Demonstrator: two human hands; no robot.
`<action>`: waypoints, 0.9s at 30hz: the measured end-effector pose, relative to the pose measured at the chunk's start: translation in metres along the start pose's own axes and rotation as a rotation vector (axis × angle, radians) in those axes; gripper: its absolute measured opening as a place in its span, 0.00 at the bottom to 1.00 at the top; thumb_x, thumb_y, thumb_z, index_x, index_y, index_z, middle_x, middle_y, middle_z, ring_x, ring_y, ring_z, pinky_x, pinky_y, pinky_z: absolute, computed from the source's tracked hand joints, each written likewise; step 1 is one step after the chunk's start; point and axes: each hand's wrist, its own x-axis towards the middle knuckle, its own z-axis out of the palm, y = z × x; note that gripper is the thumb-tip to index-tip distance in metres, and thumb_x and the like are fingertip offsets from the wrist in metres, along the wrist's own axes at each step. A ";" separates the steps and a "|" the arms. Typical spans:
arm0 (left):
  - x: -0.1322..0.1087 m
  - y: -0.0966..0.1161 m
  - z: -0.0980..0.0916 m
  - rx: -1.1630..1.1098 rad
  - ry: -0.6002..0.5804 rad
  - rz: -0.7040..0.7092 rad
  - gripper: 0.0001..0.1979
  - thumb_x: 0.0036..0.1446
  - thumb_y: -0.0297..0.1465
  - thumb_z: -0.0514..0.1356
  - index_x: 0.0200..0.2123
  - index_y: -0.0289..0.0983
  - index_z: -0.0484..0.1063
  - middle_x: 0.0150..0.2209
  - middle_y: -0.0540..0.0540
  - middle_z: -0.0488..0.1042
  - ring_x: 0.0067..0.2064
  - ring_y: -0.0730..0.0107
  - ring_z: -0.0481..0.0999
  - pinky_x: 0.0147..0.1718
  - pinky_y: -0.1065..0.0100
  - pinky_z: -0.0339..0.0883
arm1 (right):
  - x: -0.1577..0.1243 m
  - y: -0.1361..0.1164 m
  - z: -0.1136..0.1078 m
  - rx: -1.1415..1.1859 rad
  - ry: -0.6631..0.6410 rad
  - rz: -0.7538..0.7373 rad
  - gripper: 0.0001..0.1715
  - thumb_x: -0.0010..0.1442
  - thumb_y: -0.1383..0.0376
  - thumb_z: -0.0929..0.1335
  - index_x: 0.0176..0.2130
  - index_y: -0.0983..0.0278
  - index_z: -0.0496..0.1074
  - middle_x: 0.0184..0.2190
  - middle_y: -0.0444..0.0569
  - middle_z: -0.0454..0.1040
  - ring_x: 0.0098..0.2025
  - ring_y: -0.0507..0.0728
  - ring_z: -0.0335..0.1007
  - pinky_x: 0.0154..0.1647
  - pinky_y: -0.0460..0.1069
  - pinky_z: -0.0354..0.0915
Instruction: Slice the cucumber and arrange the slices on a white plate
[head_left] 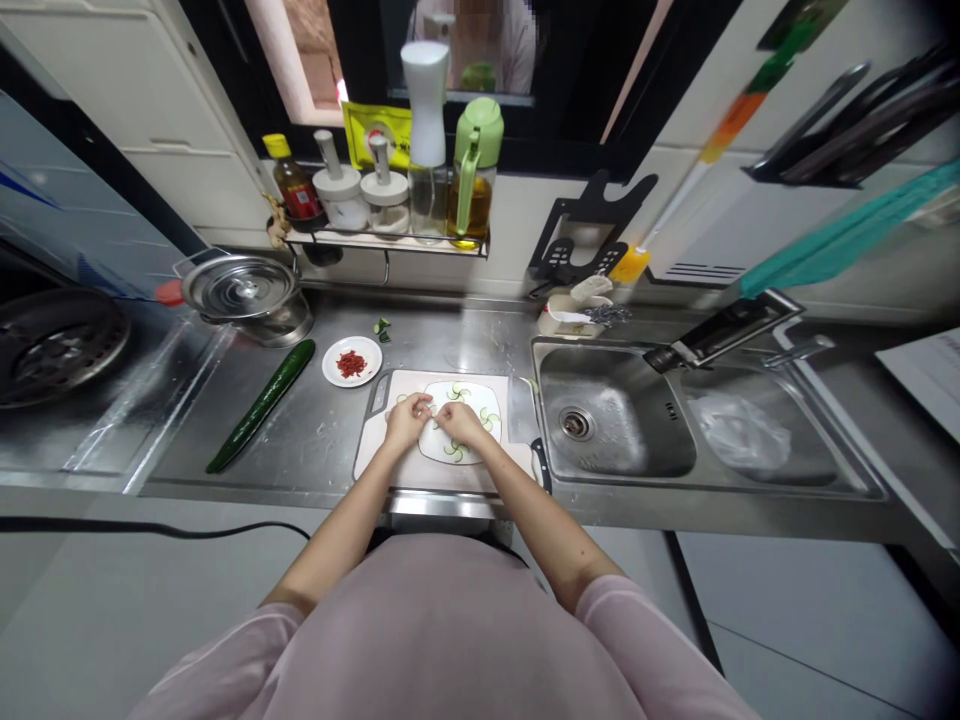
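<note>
A white squarish plate (469, 459) lies on the pale cutting board (409, 478). Thin cucumber slices (489, 420) form small curved fans near its edges. Over the plate's left half, my left hand (407, 421) is closed in a pinch, thumb and fingers together. Close beside it, my right hand (460, 423) pinches too, its fingertips almost meeting the left ones. Whatever sits between the fingertips is too small to make out. Some slices near the left hand are partly hidden. A knife (540, 462) rests along the board's right side, its black handle toward me.
Left of the board are a small white dish (330, 365) of red bits, cucumber pieces (382, 330), a long cucumber (262, 405) and a lidded steel pot (247, 300). A sink (615, 410) adjoins on the right. The bottle rack (390, 243) hangs behind.
</note>
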 end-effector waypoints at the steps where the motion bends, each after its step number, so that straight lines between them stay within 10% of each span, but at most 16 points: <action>1: 0.001 0.002 -0.001 0.062 -0.001 0.006 0.16 0.52 0.27 0.59 0.45 0.42 0.74 0.35 0.50 0.78 0.40 0.67 0.75 0.46 0.63 0.63 | 0.001 -0.001 0.001 -0.024 -0.006 0.012 0.10 0.60 0.65 0.66 0.35 0.65 0.77 0.34 0.49 0.79 0.36 0.52 0.72 0.33 0.43 0.58; 27: -0.005 0.000 -0.008 0.534 0.007 0.220 0.12 0.61 0.36 0.57 0.42 0.48 0.79 0.43 0.43 0.70 0.48 0.57 0.64 0.49 0.55 0.53 | -0.024 -0.004 0.009 -0.396 0.004 -0.141 0.19 0.68 0.64 0.57 0.55 0.58 0.66 0.49 0.51 0.74 0.49 0.58 0.69 0.42 0.48 0.60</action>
